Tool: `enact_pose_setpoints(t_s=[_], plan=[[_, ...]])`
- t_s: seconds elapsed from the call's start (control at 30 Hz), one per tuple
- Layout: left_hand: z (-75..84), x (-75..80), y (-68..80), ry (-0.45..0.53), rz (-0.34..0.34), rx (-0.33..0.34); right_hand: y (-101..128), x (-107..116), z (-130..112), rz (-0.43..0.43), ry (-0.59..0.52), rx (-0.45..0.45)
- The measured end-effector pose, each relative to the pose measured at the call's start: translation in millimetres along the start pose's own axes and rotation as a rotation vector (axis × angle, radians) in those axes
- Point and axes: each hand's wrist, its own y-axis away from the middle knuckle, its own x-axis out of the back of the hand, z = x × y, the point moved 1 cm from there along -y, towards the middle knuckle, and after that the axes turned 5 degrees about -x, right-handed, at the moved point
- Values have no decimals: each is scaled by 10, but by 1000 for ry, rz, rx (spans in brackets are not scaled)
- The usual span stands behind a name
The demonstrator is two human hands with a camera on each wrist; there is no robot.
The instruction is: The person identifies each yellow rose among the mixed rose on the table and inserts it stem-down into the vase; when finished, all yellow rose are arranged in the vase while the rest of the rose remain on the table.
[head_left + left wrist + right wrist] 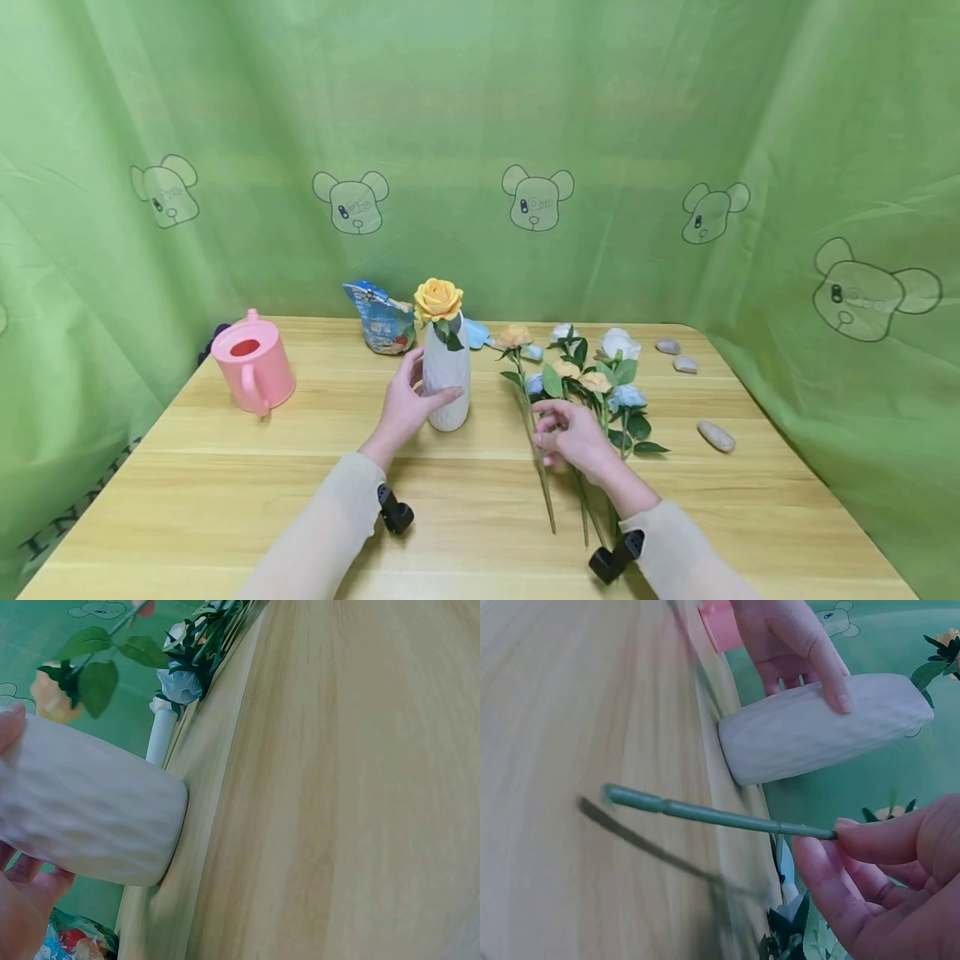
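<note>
The left hand (405,408) wraps its fingers round the white vase (447,385), upright on the counter (300,467) with a yellow rose (438,298) in it; the right hand (573,433) pinches a flower stem (720,817), seemingly lifted slightly, beside the loose flowers (592,379).

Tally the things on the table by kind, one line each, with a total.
Vase: 1
Watering can: 1
Snack bag: 1
Stones: 3
Flower in the vase: 1
Flowers lying loose: about 8, overlapping
Total: about 15
</note>
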Motion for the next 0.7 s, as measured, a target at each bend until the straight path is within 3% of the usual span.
enact_pose_setpoints(t_s=[0.23, 0.7], plan=[[-5, 1, -2, 1, 3, 7, -22, -34, -194, 38, -92, 59], [-38, 3, -14, 11, -7, 14, -138, -94, -931, 84, -205, 289]])
